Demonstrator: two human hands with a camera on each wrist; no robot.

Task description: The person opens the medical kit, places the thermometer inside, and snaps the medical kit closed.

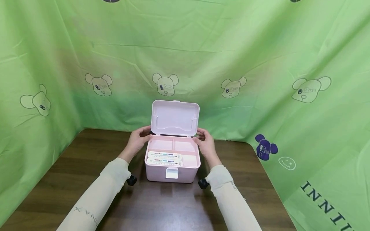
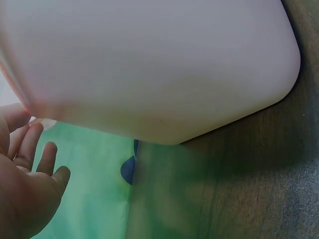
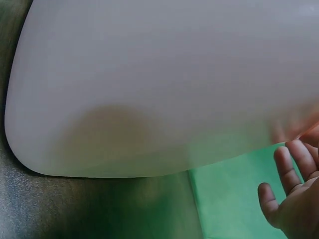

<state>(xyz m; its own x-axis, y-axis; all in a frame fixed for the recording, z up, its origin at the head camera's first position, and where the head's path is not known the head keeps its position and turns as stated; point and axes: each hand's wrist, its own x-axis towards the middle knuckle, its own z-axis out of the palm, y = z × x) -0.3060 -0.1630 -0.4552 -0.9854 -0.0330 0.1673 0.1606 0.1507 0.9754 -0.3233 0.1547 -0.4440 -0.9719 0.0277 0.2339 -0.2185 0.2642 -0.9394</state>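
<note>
A pink plastic storage box point(image 1: 170, 175) stands on the table with its white lid point(image 1: 175, 118) raised at the back. Inside, a pink divided tray point(image 1: 185, 145) holds two slim white cases point(image 1: 164, 156) with coloured print, side by side at the front left. My left hand point(image 1: 137, 142) grips the box's back left corner, thumb at the rim and fingers reaching behind the lid. At the back right corner, my right hand point(image 1: 207, 146) grips likewise. Both wrist views show the box's smooth side walls point(image 2: 149, 59), with the lower fingers of each hand loosely bent and off the wall.
The box rests on a dark brown wooden table point(image 1: 170, 208). A green cloth point(image 1: 196, 57) printed with bear heads hangs behind and at both sides. A white latch point(image 1: 171, 173) is on the box's front.
</note>
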